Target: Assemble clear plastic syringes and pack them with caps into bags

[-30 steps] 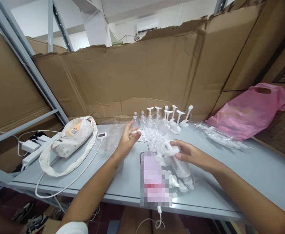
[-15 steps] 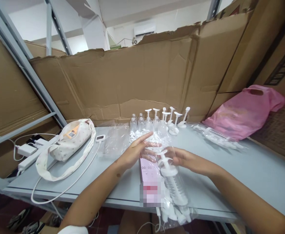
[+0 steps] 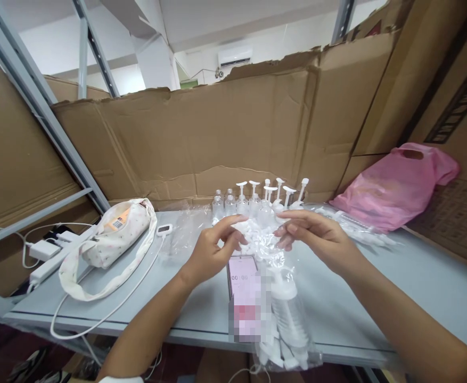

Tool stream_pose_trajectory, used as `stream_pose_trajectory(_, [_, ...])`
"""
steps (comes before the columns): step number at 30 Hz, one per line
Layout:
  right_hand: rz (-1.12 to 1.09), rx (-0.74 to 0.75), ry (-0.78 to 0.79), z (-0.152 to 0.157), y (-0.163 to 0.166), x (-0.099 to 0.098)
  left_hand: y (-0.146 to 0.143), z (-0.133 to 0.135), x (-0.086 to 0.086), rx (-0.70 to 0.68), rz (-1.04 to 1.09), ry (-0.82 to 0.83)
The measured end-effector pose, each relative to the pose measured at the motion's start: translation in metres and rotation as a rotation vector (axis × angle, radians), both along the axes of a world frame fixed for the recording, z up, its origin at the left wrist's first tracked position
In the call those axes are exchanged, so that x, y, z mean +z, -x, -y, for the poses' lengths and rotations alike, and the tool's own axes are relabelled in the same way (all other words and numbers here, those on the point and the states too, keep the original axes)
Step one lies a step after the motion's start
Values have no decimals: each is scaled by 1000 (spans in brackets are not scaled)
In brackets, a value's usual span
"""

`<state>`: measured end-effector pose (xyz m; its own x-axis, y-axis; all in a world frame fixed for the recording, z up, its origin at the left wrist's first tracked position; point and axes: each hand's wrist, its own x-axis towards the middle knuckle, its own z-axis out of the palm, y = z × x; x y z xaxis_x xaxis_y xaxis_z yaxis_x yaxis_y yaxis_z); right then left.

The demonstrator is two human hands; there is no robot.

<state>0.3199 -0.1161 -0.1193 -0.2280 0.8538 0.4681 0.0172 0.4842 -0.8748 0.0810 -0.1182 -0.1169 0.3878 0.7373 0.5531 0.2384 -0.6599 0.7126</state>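
Observation:
My left hand (image 3: 217, 242) hovers over the middle of the table, empty, its thumb and index finger apart. Facing it across a gap is my right hand (image 3: 317, 234), fingers stretched out and apart. Below them, a clear plastic bag (image 3: 287, 314) lies along the table's front edge, with a ribbed clear bottle and white plastic parts inside. Crinkled film at its upper end reaches up between my hands; whether fingertips touch it I cannot make out. Left of the bag lies a phone (image 3: 244, 287) with a timer showing. Loose white parts (image 3: 253, 231) are heaped behind my hands.
Clear ribbed bottles (image 3: 230, 203) and white pump heads (image 3: 289, 192) stand at the back. Empty-looking clear film (image 3: 185, 229), a cloth bag (image 3: 117, 234) and a power strip (image 3: 59, 252) lie to the left. A pink bag (image 3: 396, 186) and another filled clear bag (image 3: 361, 231) sit right.
My hands have moved apart, the right one rising, and the left fingers have curled in from a wide spread. The bagged bottle lies slightly lower and further right.

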Motion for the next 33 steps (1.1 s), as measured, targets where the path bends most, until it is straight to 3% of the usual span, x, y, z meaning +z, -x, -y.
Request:
stream_pose_trajectory(6, [117, 87, -198, 11, -12, 10, 9, 6, 11, -215, -6, -104])
stream_pose_trajectory(14, [131, 112, -270, 13, -22, 9, 10, 15, 20, -240, -67, -144])
stream_pose_trajectory(18, [150, -35, -171, 16, -15, 9, 5, 19, 21, -110, -93, -125])
stream_pose_trajectory(21, [157, -38, -89, 17, -11, 10, 1, 20, 19, -9, -98, -90])
stream_pose_trajectory(26, [141, 16, -9, 18, -15, 10, 0, 21, 17, -34, -148, 28])
stream_pose_trajectory(33, [319, -26, -117, 27, -8, 14, -6, 32, 38, 12, -389, -64])
